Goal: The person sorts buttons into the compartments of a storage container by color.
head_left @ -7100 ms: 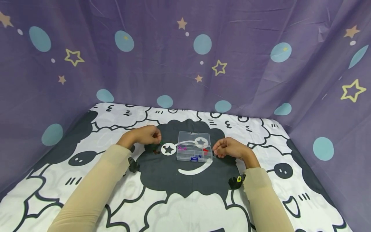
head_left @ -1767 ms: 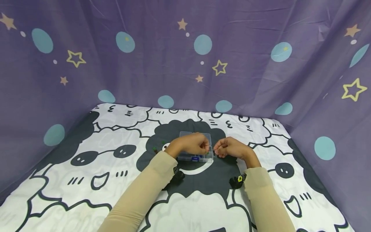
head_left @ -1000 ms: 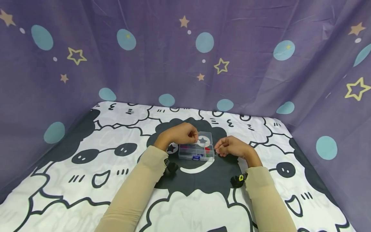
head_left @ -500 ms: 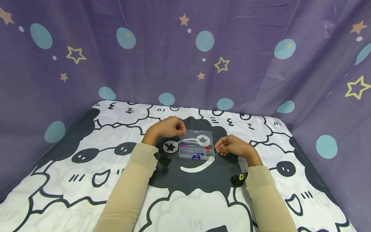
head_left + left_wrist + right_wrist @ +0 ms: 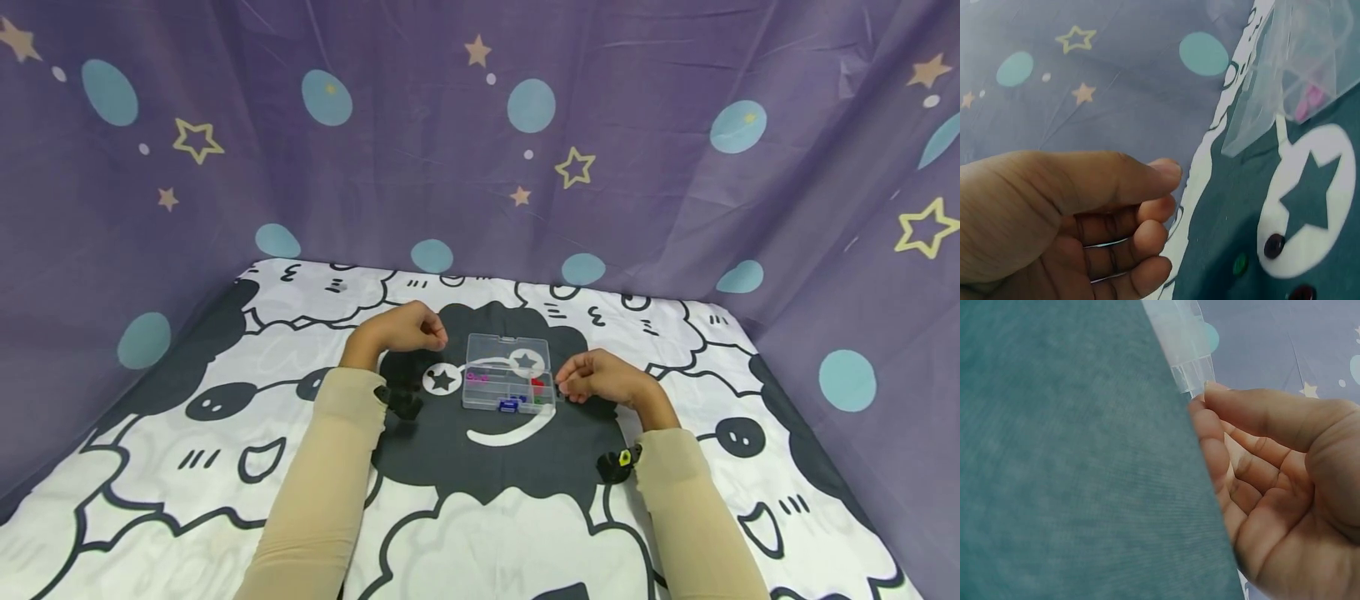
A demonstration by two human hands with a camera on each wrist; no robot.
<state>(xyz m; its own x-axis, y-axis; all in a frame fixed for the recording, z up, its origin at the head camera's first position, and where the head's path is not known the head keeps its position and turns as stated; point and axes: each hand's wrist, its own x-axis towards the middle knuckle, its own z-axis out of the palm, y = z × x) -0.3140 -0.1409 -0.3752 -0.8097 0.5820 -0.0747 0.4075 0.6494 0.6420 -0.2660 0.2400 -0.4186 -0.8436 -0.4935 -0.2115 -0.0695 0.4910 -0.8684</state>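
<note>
A clear divided plastic box [image 5: 487, 392] stands with its lid [image 5: 491, 350] tipped back. Pink pieces [image 5: 476, 377], red pieces [image 5: 537, 385], blue pieces [image 5: 519, 399] and a green piece [image 5: 538, 401] lie in its compartments. My left hand [image 5: 405, 327] hovers left of the box, fingers loosely bent, with nothing between thumb and fingers. Below it in the left wrist view lie a dark red bead [image 5: 1274, 246] and a green bead [image 5: 1240, 264]. My right hand [image 5: 603, 379] pinches the box's right edge between thumb and forefinger; its fingertips meet clear plastic [image 5: 1192, 372] in the right wrist view.
Another dark red bead [image 5: 1302, 294] is at the bottom border of the left wrist view. A cloth [image 5: 495, 542] with black-and-white cartoon sheep covers the table. Behind it hangs a purple curtain [image 5: 420, 167] with stars and blue ovals.
My left hand went from the left to over the box, then back leftward, away from it. A green piece now shows in the front right compartment. The right hand has stayed put.
</note>
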